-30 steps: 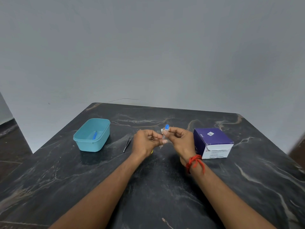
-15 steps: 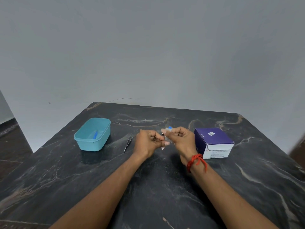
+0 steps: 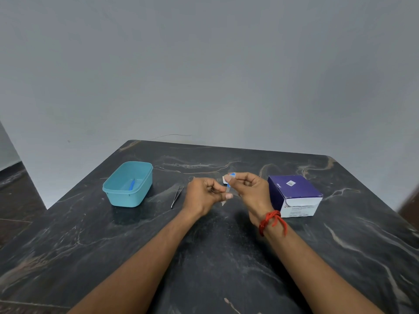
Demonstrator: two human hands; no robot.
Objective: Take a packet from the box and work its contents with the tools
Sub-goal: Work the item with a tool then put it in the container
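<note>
Above the middle of the dark marble table (image 3: 204,257) both hands pinch a small clear packet (image 3: 228,186) with a blue piece inside. My left hand (image 3: 204,196) grips its lower part between thumb and fingers. My right hand (image 3: 251,189), with a red thread on the wrist, holds the upper end. The purple and white box (image 3: 294,196) stands just right of my right hand, closed at the front flap. Metal tweezers (image 3: 177,196) lie on the table left of my left hand.
A teal plastic tub (image 3: 128,184) sits at the left with a small blue item (image 3: 131,184) inside. A grey wall rises behind the table's far edge. Floor shows past the left and right table edges.
The hands have drawn slightly apart on the packet, and the right hand has lifted a little. Box, tub and tweezers stay where they were.
</note>
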